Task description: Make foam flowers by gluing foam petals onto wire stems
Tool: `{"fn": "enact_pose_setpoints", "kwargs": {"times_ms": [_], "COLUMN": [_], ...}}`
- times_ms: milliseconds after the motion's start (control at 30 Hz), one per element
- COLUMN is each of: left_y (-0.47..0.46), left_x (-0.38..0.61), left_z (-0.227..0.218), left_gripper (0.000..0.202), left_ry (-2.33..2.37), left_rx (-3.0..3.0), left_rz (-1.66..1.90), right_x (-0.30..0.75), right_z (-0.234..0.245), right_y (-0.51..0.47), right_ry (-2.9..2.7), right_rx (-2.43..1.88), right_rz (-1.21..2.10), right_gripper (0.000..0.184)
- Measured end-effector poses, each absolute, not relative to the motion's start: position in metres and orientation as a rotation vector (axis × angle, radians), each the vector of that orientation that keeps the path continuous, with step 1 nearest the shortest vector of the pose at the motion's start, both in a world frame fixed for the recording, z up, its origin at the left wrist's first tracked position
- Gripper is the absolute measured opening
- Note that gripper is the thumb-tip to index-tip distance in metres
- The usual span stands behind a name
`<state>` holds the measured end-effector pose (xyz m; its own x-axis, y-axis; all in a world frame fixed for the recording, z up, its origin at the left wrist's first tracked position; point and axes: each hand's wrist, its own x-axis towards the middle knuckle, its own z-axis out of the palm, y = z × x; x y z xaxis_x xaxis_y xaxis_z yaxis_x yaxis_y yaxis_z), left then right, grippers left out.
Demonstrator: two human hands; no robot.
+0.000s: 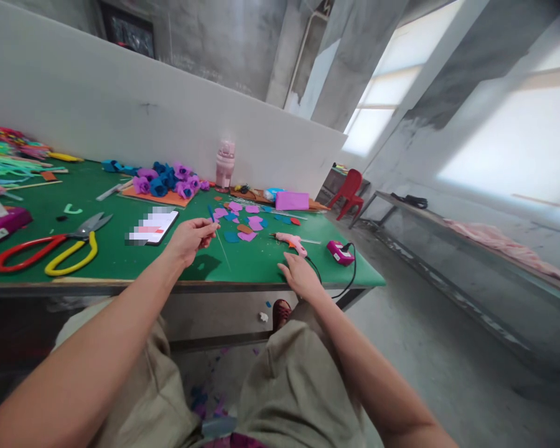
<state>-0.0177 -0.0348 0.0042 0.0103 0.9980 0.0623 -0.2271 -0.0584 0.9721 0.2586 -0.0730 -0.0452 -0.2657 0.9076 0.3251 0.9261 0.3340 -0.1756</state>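
My left hand [193, 239] is closed in a pinch over the front of the green table. Between its fingertips is a thin stick with a blue tip [211, 212], its pale lower length slanting down to the right. My right hand [302, 275] rests at the table's front edge with its fingers apart, holding nothing. Just beyond it lies a pink hot glue gun [293, 241] with a glue stick out of its back; I cannot tell whether the fingers touch its handle. Purple, blue and brown paper petals [247, 236] lie scattered between and beyond my hands.
Red-and-yellow-handled scissors [80, 233] and a phone [163, 225] lie left. Behind are paper flowers [168, 180] on an orange sheet, a pink bottle [224, 165] and a purple packet [292, 200]. A magenta power socket [340, 252] with a black cord sits right.
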Motion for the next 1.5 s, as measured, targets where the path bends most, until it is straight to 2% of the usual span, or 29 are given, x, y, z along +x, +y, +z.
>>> {"fn": "enact_pose_setpoints", "kwargs": {"times_ms": [67, 133, 267, 333, 433, 567, 633, 800, 1000, 1100, 1200, 1333, 1500], "left_y": [-0.036, -0.037, -0.038, -0.037, -0.037, -0.038, -0.039, -0.040, -0.040, -0.040, -0.040, -0.043, -0.043], "left_x": [-0.018, -0.019, -0.021, -0.023, -0.024, -0.025, -0.025, -0.026, -0.025, -0.027, -0.029, -0.030, -0.027], "left_z": [0.005, 0.005, 0.006, 0.006, 0.005, 0.005, 0.006, 0.009, 0.006, 0.006, 0.008, 0.010, 0.008], "left_gripper": [0.021, 0.020, 0.020, 0.020, 0.019, 0.019, 0.019, 0.017, 0.018, 0.018, 0.017, 0.018, 0.017], "left_ry": [1.000, 0.999, 1.000, 1.004, 1.013, 1.012, 1.003, 1.003, 1.007, 1.006, 1.019, 1.016, 1.014], "left_rx": [1.091, 1.101, 1.124, 1.128, 1.126, 1.127, 1.134, 1.140, 1.125, 1.134, 1.128, 1.111, 1.108], "left_rz": [1.340, 1.334, 1.321, 1.322, 1.334, 1.330, 1.322, 1.322, 1.324, 1.317, 1.319, 1.323, 1.324], "right_x": [0.265, 0.263, 0.249, 0.245, 0.243, 0.235, 0.230, 0.227, 0.232, 0.229, 0.226, 0.225, 0.215], "right_z": [-0.053, -0.056, -0.044, -0.037, -0.038, -0.052, -0.052, -0.034, -0.057, -0.067, -0.058, -0.040, -0.050], "right_y": [-0.070, -0.078, -0.100, -0.095, -0.064, -0.043, -0.055, -0.082, -0.044, -0.059, -0.096, -0.109, -0.054], "right_ry": [-2.263, -2.340, -2.560, -2.500, -2.365, -2.400, -2.463, -2.501, -2.421, -2.475, -2.549, -2.581, -2.430], "right_rx": [-1.705, -1.670, -1.278, -1.202, -1.364, -1.487, -1.400, -1.148, -1.527, -1.545, -1.430, -1.222, -1.471], "right_rz": [-0.121, -0.038, 0.425, 0.556, 0.383, 0.331, 0.332, 0.577, 0.179, 0.097, 0.177, 0.444, 0.312], "right_gripper": [0.046, 0.051, 0.052, 0.051, 0.061, 0.068, 0.066, 0.052, 0.069, 0.072, 0.072, 0.057, 0.068]}}
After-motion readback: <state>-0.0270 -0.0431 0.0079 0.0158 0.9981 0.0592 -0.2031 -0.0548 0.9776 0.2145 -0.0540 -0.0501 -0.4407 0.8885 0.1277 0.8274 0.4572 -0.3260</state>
